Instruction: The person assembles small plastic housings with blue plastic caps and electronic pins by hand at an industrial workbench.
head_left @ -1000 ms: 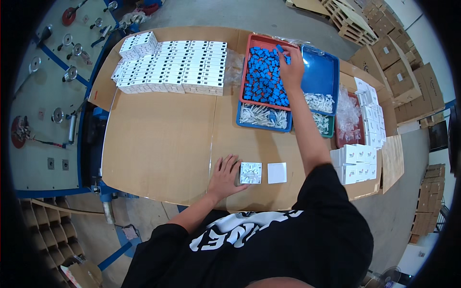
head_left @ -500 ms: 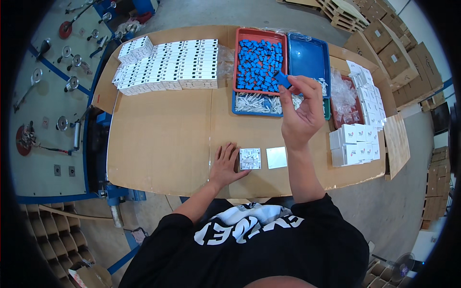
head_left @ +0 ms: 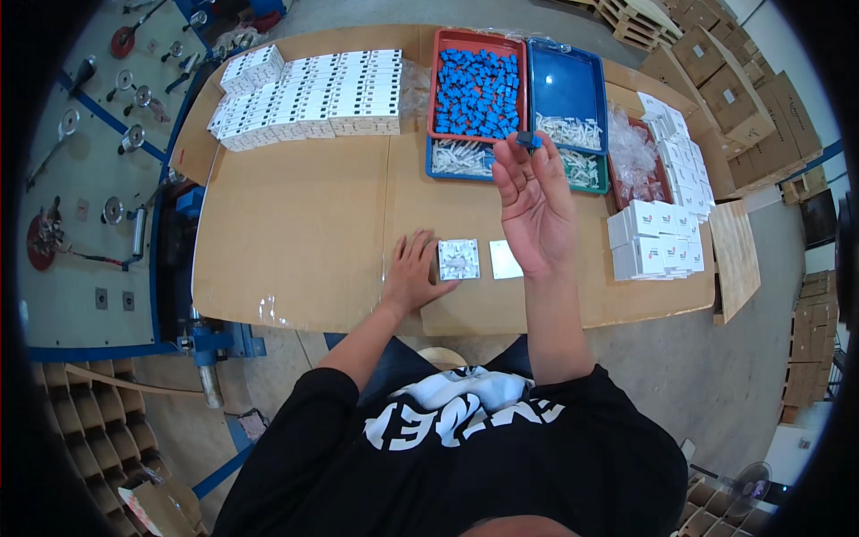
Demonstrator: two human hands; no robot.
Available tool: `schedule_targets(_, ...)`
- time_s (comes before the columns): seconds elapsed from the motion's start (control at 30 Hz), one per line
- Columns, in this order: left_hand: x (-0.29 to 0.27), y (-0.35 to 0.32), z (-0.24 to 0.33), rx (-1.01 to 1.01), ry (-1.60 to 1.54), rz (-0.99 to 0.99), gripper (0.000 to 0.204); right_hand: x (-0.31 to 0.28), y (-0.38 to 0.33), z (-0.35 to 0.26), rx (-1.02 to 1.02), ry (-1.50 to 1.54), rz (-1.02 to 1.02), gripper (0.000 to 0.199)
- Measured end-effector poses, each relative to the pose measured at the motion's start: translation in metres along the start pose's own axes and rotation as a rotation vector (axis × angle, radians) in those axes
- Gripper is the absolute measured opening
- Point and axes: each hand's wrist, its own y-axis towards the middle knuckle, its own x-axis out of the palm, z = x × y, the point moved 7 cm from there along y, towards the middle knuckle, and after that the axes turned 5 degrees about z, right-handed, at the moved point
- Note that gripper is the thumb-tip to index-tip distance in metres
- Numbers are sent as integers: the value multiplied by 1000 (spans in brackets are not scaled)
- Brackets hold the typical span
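Observation:
In my right hand (head_left: 539,210), a small blue plastic piece (head_left: 535,140) with a dark face is pinched between thumb and fingertips, raised near the trays with the palm turned up. My left hand (head_left: 412,273) lies on the cardboard table top with its fingers spread, against the left and near side of a white square box (head_left: 458,259). That box has its top off, showing pale moulded parts inside. To its right lies a flat white square plate (head_left: 506,259), partly behind my right wrist.
Beyond my right hand stand a red tray (head_left: 433,98) of blue pieces, blue trays (head_left: 604,80) and a green tray (head_left: 586,188) with white parts. White boxes (head_left: 313,94) are stacked far left, more white cartons (head_left: 658,237) at right, beside crumpled plastic bags (head_left: 633,161).
My right hand has turned and opened its palm upward, tilting the blue piece so its dark side shows. The left hand stays by the box. The whole view has shifted slightly.

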Motion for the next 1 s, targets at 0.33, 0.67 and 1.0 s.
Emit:
schedule_targets(0.33,-3,-4,7,26,3,86,88,-1,-58,15,275,395,-143,41)
schedule_targets(0.67,5,-13,1,-3,18,65,91,2,-112,14,269,185,-106,54)
schedule_targets(1.0,9,-10,-5,6,39,49,96,-125,-85,32,-64,-1142,87,43)
